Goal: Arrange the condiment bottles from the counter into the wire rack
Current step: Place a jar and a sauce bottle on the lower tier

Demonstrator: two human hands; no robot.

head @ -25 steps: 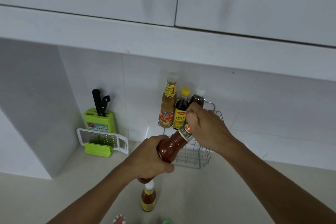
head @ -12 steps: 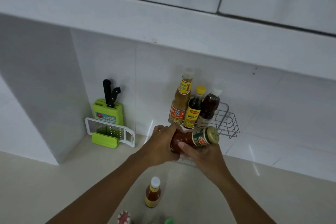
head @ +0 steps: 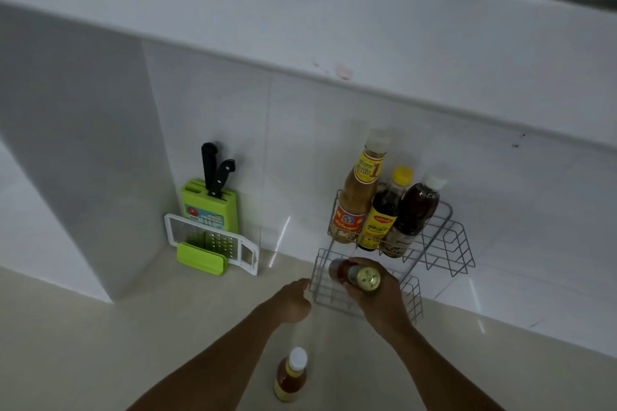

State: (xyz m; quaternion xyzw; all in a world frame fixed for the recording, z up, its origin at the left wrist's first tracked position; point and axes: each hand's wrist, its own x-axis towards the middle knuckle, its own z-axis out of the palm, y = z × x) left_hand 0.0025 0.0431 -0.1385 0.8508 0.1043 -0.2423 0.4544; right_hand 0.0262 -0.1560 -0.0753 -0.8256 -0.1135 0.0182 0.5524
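A two-tier grey wire rack stands against the tiled wall. Its upper tier holds three upright bottles: a tall tan sauce bottle, a dark bottle with a yellow cap and a dark bottle with a white cap. My right hand grips a red sauce bottle with a gold cap by its neck, standing inside the lower tier. My left hand hovers just left of the rack's lower tier, fingers loosely curled and holding nothing. A small orange sauce bottle with a white cap stands on the counter below my hands.
A green knife block with two black-handled knives and a white grater on a green base sit at the back left of the beige counter. A white wall panel closes the left side; white cabinets hang overhead.
The red bottle went from tilted in both hands to upright in the rack's lower tier. My left hand let go of it and drew back to the left.
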